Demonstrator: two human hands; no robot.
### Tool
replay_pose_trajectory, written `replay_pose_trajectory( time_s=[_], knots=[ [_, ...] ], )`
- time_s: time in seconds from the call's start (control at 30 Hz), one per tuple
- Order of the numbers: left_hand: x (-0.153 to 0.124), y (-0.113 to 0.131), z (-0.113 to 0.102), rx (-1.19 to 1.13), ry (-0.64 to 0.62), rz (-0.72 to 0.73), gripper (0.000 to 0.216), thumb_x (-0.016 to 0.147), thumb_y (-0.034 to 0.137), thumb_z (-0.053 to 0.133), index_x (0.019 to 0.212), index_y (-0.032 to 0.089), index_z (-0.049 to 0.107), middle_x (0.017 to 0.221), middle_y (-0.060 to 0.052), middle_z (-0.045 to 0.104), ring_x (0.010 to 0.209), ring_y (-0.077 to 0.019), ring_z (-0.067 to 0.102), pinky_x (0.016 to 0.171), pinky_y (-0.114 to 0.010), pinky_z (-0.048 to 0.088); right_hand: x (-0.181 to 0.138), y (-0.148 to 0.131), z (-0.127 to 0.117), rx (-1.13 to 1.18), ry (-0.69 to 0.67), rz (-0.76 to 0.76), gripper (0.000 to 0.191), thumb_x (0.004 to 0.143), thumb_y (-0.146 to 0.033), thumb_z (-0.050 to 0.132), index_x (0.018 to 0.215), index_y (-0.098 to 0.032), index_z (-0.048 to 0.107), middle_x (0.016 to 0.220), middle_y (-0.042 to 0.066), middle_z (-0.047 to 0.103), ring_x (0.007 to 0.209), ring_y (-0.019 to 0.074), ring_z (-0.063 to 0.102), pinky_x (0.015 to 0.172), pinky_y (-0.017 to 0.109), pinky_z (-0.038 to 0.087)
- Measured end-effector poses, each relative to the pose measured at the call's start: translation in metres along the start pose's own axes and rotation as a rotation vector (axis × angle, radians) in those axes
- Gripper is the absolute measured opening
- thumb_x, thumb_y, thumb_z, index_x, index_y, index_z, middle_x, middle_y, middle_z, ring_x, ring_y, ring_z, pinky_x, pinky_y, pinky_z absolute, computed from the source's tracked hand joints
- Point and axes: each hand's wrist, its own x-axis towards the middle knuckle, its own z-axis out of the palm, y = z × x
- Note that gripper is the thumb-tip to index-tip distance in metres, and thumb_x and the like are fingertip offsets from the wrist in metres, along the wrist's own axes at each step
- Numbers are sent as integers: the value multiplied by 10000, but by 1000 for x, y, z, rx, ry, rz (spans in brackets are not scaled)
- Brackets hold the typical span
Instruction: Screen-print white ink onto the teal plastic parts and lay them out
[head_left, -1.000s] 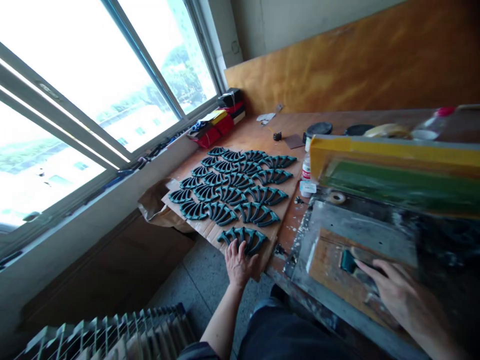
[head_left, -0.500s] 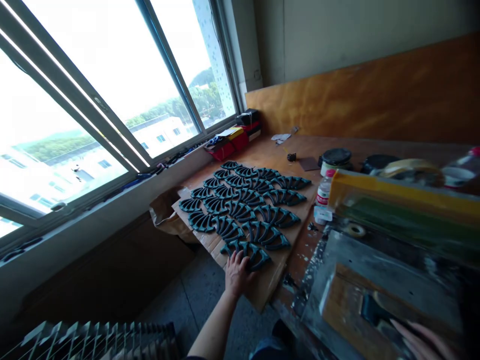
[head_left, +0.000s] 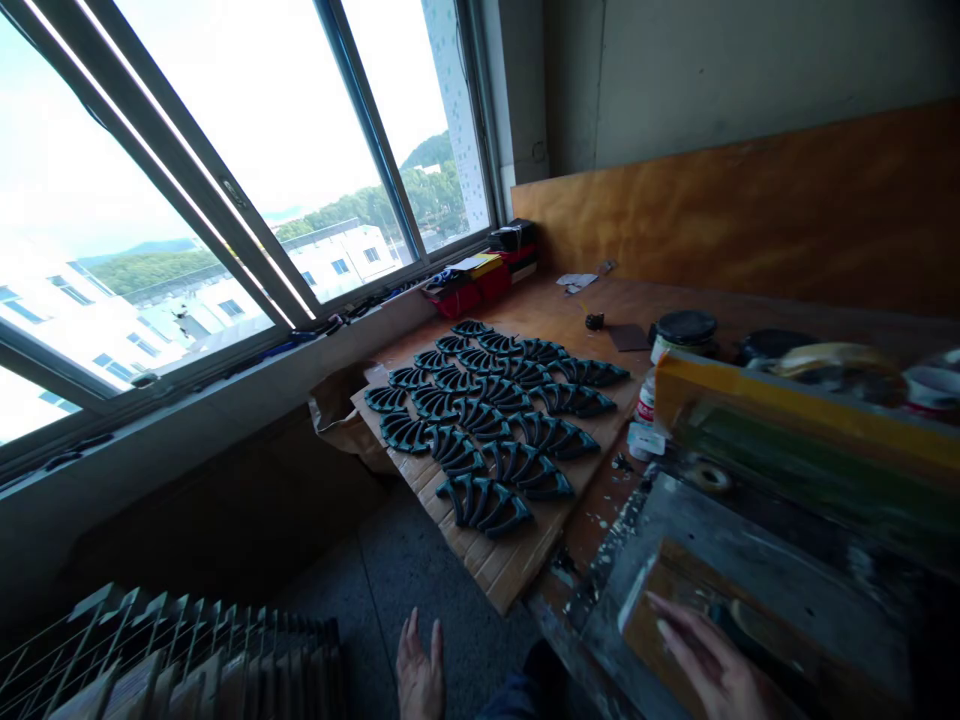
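Note:
Several dark teal fan-shaped parts (head_left: 495, 420) lie in rows on a cardboard sheet (head_left: 510, 565) at the left end of the workbench. My left hand (head_left: 420, 675) hangs low over the floor, below and apart from the cardboard, fingers stretched out and holding nothing. My right hand (head_left: 709, 665) rests at the bottom right on a brown wooden board (head_left: 652, 625) set on a grey metal plate (head_left: 750, 545). Its fingers lie flat next to a dark piece I cannot make out.
A yellow-framed green screen (head_left: 802, 430) stands raised behind the plate. Jars with black lids (head_left: 682, 335), a small bottle (head_left: 645, 400) and a tape roll (head_left: 705, 475) sit on the bench. Red and yellow boxes (head_left: 480, 275) line the window sill. A wire rack (head_left: 172, 655) stands at the lower left.
My left hand has let go of the nearest teal part and dropped back toward me. The view has tilted up and left. My right hand stays on the board.

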Motion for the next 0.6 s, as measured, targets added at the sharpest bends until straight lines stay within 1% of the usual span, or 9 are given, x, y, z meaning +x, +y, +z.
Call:
replay_pose_trajectory(
  time_s=[0.1, 0.17, 0.23, 0.3, 0.37, 0.43, 0.5, 0.6],
  knots=[
    [0, -40, -14, 8, 32, -258, 561, 880, 392, 322, 1319, 99, 511, 1391, -180, 529, 1340, -275, 442, 1110, -404, 379, 24, -23, 29, 273, 12, 208, 455, 629, -551, 688, 964, -244, 711, 997, 97, 721, 932, 297, 679, 738, 375, 604],
    [7, -57, -26, 4, 65, -342, 608, 879, 426, 294, 1337, 74, 484, 1371, -196, 543, 1312, -293, 475, 1078, -418, 410, 42, -32, 47, 386, 43, 277, 529, 592, -536, 718, 1010, -215, 677, 1008, 105, 706, 952, 298, 667, 748, 390, 600],
    [19, -65, -39, -4, 82, -390, 634, 876, 458, 277, 1330, 69, 488, 1347, -205, 561, 1281, -306, 507, 1059, -417, 423, 59, -36, 62, 451, 73, 319, 528, 573, -491, 733, 1013, -208, 656, 1007, 100, 692, 976, 295, 657, 792, 418, 590],
    [38, -65, -48, -24, 91, -424, 676, 880, 497, 244, 1337, 59, 479, 1328, -224, 569, 1264, -325, 520, 1050, -431, 424, 75, -33, 76, 492, 96, 372, 454, 555, -415, 731, 956, -218, 649, 994, 90, 684, 994, 287, 651, 849, 441, 569],
    [64, -61, -53, -55, 100, -435, 720, 883, 524, 218, 1345, 31, 467, 1309, -253, 572, 1251, -352, 526, 1038, -453, 426, 90, -27, 88, 510, 136, 439, 361, 535, -334, 703, 875, -229, 639, 966, 84, 681, 984, 274, 655, 894, 449, 547],
    [94, -56, -53, -88, 97, -406, 745, 886, 534, 208, 1345, 7, 463, 1286, -273, 580, 1243, -365, 530, 1028, -464, 431, 103, -18, 99, 468, 193, 507, 279, 529, -280, 659, 801, -235, 619, 918, 83, 682, 954, 258, 663, 904, 443, 538],
    [128, -53, -51, -114, 67, -352, 757, 889, 536, 197, 1340, -11, 465, 1277, -282, 583, 1247, -364, 527, 1029, -463, 431, 113, -10, 107, 349, 220, 554, 206, 542, -262, 613, 745, -232, 599, 858, 85, 683, 915, 246, 670, 879, 436, 545],
    [181, -55, -51, -144, -4, -280, 789, 883, 561, 188, 1342, -19, 461, 1326, -285, 543, 1277, -369, 495, 1053, -458, 412, 117, -4, 118, 182, 231, 604, 144, 578, -262, 577, 712, -218, 605, 786, 88, 685, 864, 242, 673, 814, 436, 559]
  ],
)
